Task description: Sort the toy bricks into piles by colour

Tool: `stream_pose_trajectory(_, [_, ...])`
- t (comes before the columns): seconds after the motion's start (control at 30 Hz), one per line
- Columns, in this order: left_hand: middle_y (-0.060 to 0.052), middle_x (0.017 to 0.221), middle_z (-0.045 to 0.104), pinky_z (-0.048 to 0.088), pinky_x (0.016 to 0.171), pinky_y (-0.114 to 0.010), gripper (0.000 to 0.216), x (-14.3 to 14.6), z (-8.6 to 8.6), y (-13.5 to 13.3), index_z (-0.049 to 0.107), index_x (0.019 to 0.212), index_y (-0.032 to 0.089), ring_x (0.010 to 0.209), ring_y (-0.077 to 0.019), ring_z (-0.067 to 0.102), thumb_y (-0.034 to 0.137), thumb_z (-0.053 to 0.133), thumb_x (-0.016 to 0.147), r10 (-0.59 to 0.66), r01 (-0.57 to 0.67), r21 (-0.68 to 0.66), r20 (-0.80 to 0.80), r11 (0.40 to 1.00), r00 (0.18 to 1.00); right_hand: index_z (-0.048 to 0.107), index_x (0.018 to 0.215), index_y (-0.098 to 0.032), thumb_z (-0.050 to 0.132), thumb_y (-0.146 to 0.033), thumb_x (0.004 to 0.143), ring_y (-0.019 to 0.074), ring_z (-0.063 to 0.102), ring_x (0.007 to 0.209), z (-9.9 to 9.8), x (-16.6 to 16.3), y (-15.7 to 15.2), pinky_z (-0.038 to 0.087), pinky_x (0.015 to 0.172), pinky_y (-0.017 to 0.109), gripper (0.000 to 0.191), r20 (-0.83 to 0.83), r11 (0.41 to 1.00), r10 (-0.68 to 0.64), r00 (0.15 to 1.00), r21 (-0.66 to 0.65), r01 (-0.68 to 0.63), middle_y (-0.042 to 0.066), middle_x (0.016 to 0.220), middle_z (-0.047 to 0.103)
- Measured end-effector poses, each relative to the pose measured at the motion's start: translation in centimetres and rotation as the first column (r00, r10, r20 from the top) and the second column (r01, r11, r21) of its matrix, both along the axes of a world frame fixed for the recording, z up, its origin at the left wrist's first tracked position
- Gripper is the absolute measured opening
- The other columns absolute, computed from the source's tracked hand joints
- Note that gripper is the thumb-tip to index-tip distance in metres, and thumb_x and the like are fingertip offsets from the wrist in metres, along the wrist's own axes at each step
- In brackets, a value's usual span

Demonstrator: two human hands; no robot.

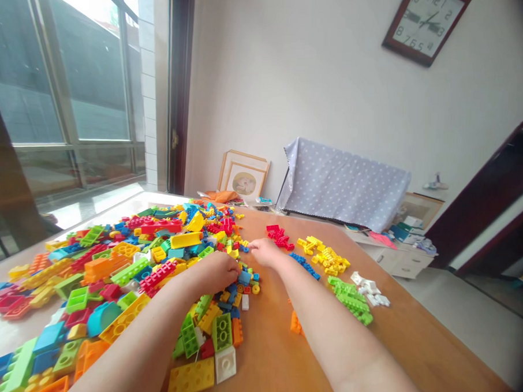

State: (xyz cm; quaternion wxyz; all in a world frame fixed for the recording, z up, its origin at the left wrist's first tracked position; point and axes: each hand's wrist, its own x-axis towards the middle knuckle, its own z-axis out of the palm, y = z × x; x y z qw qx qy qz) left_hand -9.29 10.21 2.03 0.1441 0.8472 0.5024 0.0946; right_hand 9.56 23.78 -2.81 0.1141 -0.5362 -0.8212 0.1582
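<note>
While the left hand (224, 272) curled over the right edge of the mixed brick pile (111, 264), the right hand (265, 252) reached just past it, and honestly I couldn't tell if either was pinching anything. Seemed like early days: reds (280, 236), blues (304, 266), yellows (330, 260), greens (351, 300), whites (370, 289) and oranges (296, 323) sat in small single-colour groups on the right, but way more was jumbled on the left. All that sat on a shiny brown table (272, 352), with a big window (89, 67) left, plus a dotted cloth (344, 179) and wall clock (427, 24) across the room.
</note>
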Motion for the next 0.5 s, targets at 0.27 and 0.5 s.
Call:
stream_pose_trajectory(0.27, [-0.001, 0.069, 0.068, 0.041, 0.064, -0.024, 0.022, 0.1, 0.1, -0.3, 0.065, 0.066, 0.020, 0.066, -0.0155, 0.058, 0.019, 0.048, 0.081, 0.032, -0.032, 0.025, 0.007, 0.999, 0.999, 0.074, 0.123, -0.038, 0.067, -0.035, 0.087, 0.0254, 0.066, 0.114, -0.3, -3.7, 0.4, 0.049, 0.093, 0.030, 0.038, 0.107, 0.996, -0.057, 0.993, 0.068, 0.050, 0.005, 0.131, 0.067])
stream_pose_trajectory(0.5, [-0.001, 0.065, 0.067, 0.041, 0.061, -0.023, 0.023, 0.0, -0.2, -0.2, 0.065, 0.064, 0.021, 0.063, -0.0148, 0.056, 0.021, 0.050, 0.081, 0.027, -0.027, 0.061, 0.002, 0.998, 1.000, 0.079, 0.092, -0.020, 0.073, -0.033, 0.086, 0.0265, 0.069, 0.099, 0.2, -3.6, 0.0, 0.052, 0.082, 0.031, 0.016, 0.097, 0.996, -0.079, 0.992, 0.056, 0.074, 0.010, 0.105, 0.074])
